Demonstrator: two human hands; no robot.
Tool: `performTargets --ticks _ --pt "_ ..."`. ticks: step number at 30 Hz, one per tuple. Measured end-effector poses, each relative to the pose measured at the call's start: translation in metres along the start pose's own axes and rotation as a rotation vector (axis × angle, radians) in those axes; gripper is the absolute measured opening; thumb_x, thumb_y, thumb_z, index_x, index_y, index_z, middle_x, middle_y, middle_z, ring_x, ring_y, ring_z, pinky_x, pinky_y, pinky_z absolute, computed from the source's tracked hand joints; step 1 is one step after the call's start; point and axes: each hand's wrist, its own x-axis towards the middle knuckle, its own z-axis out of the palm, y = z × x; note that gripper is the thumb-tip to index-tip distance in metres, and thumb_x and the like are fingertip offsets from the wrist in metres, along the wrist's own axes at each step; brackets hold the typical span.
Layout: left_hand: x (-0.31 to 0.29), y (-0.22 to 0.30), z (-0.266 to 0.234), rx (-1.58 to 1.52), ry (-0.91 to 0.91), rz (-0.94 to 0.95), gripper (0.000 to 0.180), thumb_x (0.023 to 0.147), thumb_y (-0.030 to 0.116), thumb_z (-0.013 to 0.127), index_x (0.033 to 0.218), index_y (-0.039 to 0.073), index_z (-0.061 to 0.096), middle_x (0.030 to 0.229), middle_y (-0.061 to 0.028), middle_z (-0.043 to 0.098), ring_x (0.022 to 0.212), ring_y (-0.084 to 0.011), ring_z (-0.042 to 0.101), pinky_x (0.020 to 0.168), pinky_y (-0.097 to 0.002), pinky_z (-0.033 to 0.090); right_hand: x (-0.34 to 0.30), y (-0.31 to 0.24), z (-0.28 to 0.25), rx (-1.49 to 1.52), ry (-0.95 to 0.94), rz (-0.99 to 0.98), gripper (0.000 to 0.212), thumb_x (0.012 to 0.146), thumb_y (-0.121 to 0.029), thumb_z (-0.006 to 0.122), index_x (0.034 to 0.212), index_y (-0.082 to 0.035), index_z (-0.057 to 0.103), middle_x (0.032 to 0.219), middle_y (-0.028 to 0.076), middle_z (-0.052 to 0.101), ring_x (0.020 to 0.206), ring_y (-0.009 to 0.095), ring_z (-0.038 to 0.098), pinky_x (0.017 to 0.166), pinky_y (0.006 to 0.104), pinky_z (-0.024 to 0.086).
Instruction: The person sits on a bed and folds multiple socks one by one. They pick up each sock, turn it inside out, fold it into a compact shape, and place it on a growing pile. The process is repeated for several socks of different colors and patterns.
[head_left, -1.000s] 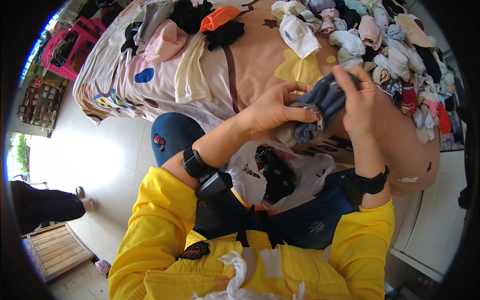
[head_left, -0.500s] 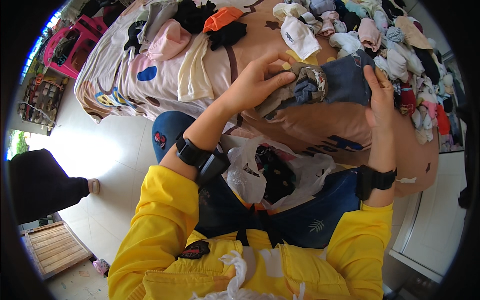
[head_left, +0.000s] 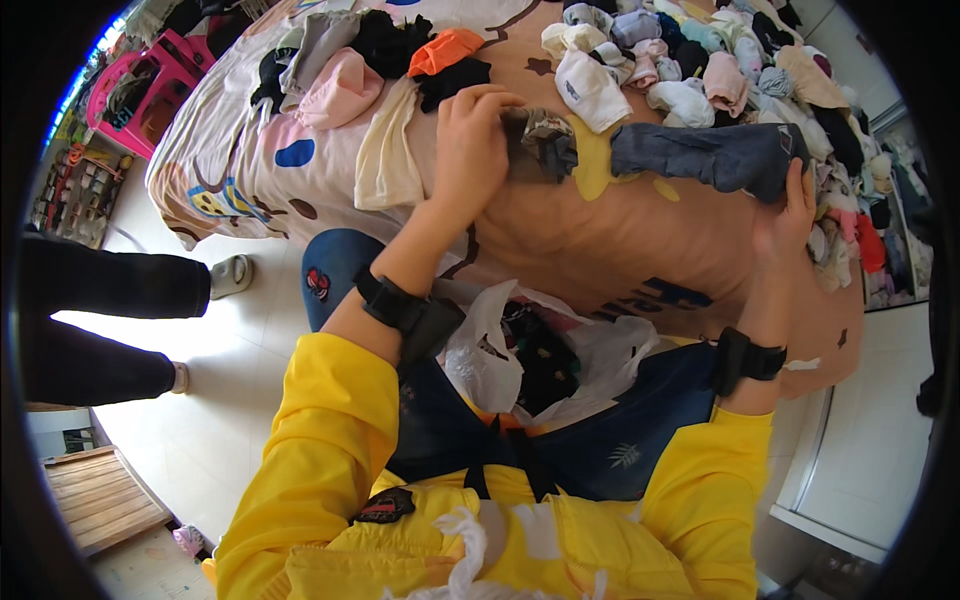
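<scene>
A dark blue-grey sock (head_left: 705,157) stretches sideways above the patterned bed cover (head_left: 640,225). Its right end is gripped by my right hand (head_left: 783,228), with the fingers partly behind the cloth. My left hand (head_left: 472,145) is closed round a brown patterned sock (head_left: 545,143), bunched at its right end. A gap parts the two socks. Just beyond the blue-grey sock lies a white sock (head_left: 592,90). Close by my left hand, a cream cloth piece (head_left: 388,160) is spread on the cover.
A heap of mixed socks (head_left: 725,85) covers the far right. Several garments, including a pink one (head_left: 342,90) and an orange one (head_left: 445,52), lie far left. A white plastic bag (head_left: 480,345) with dark cloth sits at my lap. A person in dark trousers (head_left: 110,285) stands left.
The brown sock and blue-grey sock, together before, are now apart. My left hand has moved left with the brown one, my right hand slightly right. The person at left shows both legs now.
</scene>
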Motion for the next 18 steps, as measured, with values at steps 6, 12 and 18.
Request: performTargets --ticks 6,12,18 --pt "-0.009 0.052 0.01 -0.343 0.092 0.228 0.043 0.081 -0.005 0.055 0.12 0.011 0.059 0.122 -0.0097 0.058 0.091 -0.026 0.058 0.074 -0.0324 0.049 -0.014 -0.006 0.013 0.076 -0.215 0.018 0.027 0.097 -0.006 0.054 0.122 0.002 0.06 0.115 0.008 0.065 0.105 0.016 0.062 0.093 0.0295 0.047" --pt "-0.009 0.06 0.041 -0.121 -0.355 0.007 0.042 0.092 0.023 0.057 0.132 0.013 0.049 0.129 -0.0104 0.055 0.089 -0.0294 0.063 0.076 -0.0362 0.051 -0.031 -0.012 0.02 0.019 -0.229 -0.009 0.029 0.097 -0.008 0.052 0.123 0.002 0.059 0.114 0.009 0.066 0.103 0.017 0.063 0.093 0.0302 0.047" --pt "-0.013 0.055 0.059 -0.208 -0.368 0.037 0.048 0.092 0.029 0.057 0.136 0.014 0.044 0.109 -0.0117 0.063 0.096 -0.0315 0.063 0.08 -0.0403 0.051 -0.044 -0.016 0.014 0.051 -0.159 0.044 0.028 0.097 -0.011 0.052 0.121 0.001 0.058 0.112 0.009 0.066 0.103 0.018 0.063 0.092 0.0315 0.048"
